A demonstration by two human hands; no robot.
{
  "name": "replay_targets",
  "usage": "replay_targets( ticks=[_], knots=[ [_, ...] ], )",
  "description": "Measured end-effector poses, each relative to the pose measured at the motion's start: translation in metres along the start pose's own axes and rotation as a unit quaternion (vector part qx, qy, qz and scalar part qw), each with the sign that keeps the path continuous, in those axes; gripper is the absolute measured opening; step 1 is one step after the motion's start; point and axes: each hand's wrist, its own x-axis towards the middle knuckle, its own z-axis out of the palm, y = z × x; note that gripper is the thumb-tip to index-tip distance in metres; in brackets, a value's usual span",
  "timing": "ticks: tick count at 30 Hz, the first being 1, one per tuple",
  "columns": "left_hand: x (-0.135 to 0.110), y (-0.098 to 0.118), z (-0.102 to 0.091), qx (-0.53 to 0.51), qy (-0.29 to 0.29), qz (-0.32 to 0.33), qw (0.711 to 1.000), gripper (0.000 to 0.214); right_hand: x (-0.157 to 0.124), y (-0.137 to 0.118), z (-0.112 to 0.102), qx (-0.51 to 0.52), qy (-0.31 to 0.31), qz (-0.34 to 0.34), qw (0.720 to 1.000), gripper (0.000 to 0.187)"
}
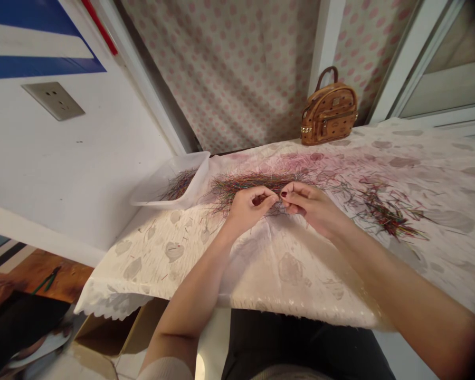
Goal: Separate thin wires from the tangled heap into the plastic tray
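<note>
My left hand (pixel 249 207) and my right hand (pixel 311 205) meet at the near edge of a big tangled heap of thin multicoloured wires (pixel 253 182) on the cloth-covered table (pixel 285 269). Both hands are closed in a pinch, fingertips almost touching, with thin strands from the heap between them. A second, looser scatter of the same wires (pixel 383 211) lies to the right of my right hand. A clear plastic tray (pixel 170 182) holding more wires sits to the left of the heap.
A small brown backpack (pixel 329 112) stands at the table's far edge by the dotted curtain. A white wall with a socket (pixel 53 100) rises on the left. A cardboard box (pixel 111 332) sits on the floor below the table's left corner.
</note>
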Motion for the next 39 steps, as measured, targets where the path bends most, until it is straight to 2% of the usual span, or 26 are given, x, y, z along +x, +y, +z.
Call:
replay_targets(
  ticks=[2,5,10,13,15,17,20,22,24,26,29,32,34,36,39],
  knots=[
    [0.000,0.000,-0.001,0.007,-0.005,-0.003,1.000,0.021,0.001,-0.002,-0.001,0.025,0.015,0.001,1.000,0.020],
    [0.003,-0.003,-0.008,0.010,-0.002,-0.026,1.000,0.029,0.003,-0.004,-0.008,0.049,0.087,-0.032,0.994,0.022],
    [0.001,-0.004,-0.034,0.044,-0.017,-0.059,0.997,0.033,0.012,-0.006,-0.034,0.131,0.200,-0.059,0.969,0.035],
    [-0.010,0.000,-0.052,0.073,-0.029,-0.081,0.994,0.030,0.014,-0.008,-0.041,0.169,0.220,-0.067,0.958,0.037],
    [-0.020,0.002,-0.065,0.090,-0.021,-0.098,0.991,0.028,0.012,-0.010,-0.038,0.180,0.201,-0.055,0.961,0.035],
    [-0.027,0.002,-0.082,0.114,0.019,-0.108,0.987,0.026,0.009,-0.012,-0.031,0.183,0.158,-0.029,0.970,0.031],
    [-0.030,-0.002,-0.117,0.156,0.150,-0.121,0.969,0.023,0.005,-0.012,-0.022,0.173,0.080,0.022,0.981,0.024],
    [-0.026,-0.007,-0.145,0.190,0.257,-0.142,0.937,0.024,0.005,-0.011,-0.020,0.166,0.056,0.044,0.984,0.023],
    [-0.018,-0.014,-0.172,0.261,0.325,-0.173,0.892,0.026,0.006,-0.008,-0.022,0.160,0.053,0.051,0.984,0.022],
    [-0.008,-0.023,-0.195,0.318,0.347,-0.201,0.859,0.027,0.008,-0.005,-0.025,0.155,0.055,0.054,0.985,0.022],
    [0.006,-0.040,-0.215,0.347,0.337,-0.232,0.844,0.023,0.010,-0.003,-0.029,0.159,0.059,0.062,0.984,0.021],
    [0.014,-0.056,-0.216,0.372,0.308,-0.254,0.838,0.021,0.011,-0.001,-0.031,0.161,0.064,0.061,0.983,0.020],
    [0.017,-0.059,-0.204,0.386,0.292,-0.239,0.842,0.026,0.012,-0.001,-0.032,0.155,0.082,0.051,0.983,0.019],
    [0.018,-0.055,-0.178,0.391,0.272,-0.205,0.855,0.029,0.013,0.000,-0.033,0.158,0.119,0.039,0.979,0.019],
    [0.018,-0.040,-0.117,0.357,0.183,-0.143,0.905,0.016,0.015,0.000,-0.034,0.168,0.173,0.028,0.970,0.020]
  ],
)
